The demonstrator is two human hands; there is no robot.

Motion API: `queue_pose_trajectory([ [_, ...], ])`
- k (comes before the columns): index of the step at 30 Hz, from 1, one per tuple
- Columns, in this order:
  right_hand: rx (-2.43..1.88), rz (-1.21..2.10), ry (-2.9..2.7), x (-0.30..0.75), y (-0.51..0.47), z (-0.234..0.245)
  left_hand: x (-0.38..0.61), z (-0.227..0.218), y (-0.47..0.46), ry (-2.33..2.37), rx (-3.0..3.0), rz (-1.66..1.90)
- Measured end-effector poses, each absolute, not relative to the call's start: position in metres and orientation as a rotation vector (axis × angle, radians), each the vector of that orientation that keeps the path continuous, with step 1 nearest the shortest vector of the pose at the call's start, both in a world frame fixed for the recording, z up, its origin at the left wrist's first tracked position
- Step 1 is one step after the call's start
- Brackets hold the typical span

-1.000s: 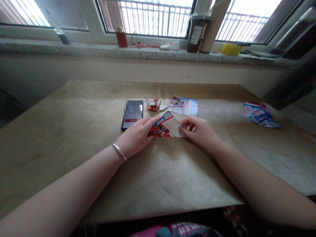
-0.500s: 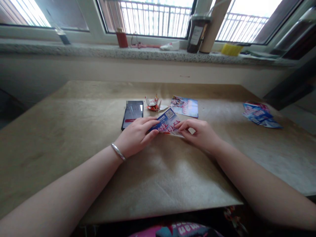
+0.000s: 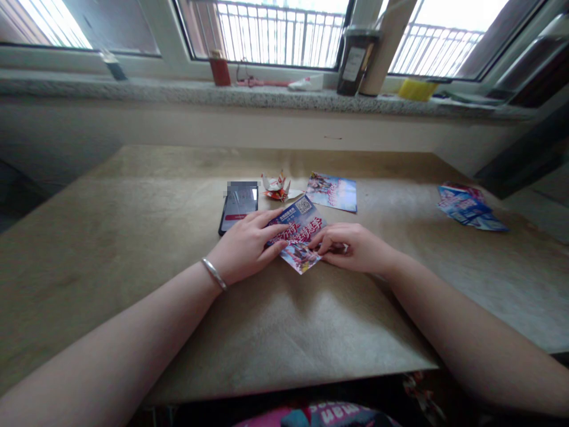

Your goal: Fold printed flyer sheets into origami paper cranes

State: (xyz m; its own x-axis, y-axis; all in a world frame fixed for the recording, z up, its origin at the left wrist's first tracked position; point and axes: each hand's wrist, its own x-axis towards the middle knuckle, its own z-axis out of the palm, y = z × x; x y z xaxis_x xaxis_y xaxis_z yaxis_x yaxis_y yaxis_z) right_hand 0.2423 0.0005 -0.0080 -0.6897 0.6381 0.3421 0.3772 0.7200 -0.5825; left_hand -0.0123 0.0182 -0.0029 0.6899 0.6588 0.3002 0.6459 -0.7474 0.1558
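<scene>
Printed sheet (image 3: 302, 228) sits at the middle of the table (image 3: 222, 344), one corner pointing to the near side. From my remote seat I see the left hand (image 3: 244, 243) palm down, its fingers loosely spread over the sheet's left part, while the right hand (image 3: 349, 246) is narrow, pinching the right edge. A phone (image 3: 240, 207) lies just beyond the left hand; to its right I make out a red-and-white folded paper (image 3: 276, 190), then a flat leaflet (image 3: 333, 193). Blue leaflets (image 3: 471, 207) overlap well apart at right. A red jar (image 3: 219, 70) stands on the far sill (image 3: 178, 90).
</scene>
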Motion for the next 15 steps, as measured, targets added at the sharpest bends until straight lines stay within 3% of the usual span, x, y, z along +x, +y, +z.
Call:
queue_pose_trajectory([
  [15, -0.721, 0.699, -2.548, 0.2375, 0.0030, -0.0051, -0.0107, -0.0067, 0.0124, 0.919, 3.070, 0.438],
])
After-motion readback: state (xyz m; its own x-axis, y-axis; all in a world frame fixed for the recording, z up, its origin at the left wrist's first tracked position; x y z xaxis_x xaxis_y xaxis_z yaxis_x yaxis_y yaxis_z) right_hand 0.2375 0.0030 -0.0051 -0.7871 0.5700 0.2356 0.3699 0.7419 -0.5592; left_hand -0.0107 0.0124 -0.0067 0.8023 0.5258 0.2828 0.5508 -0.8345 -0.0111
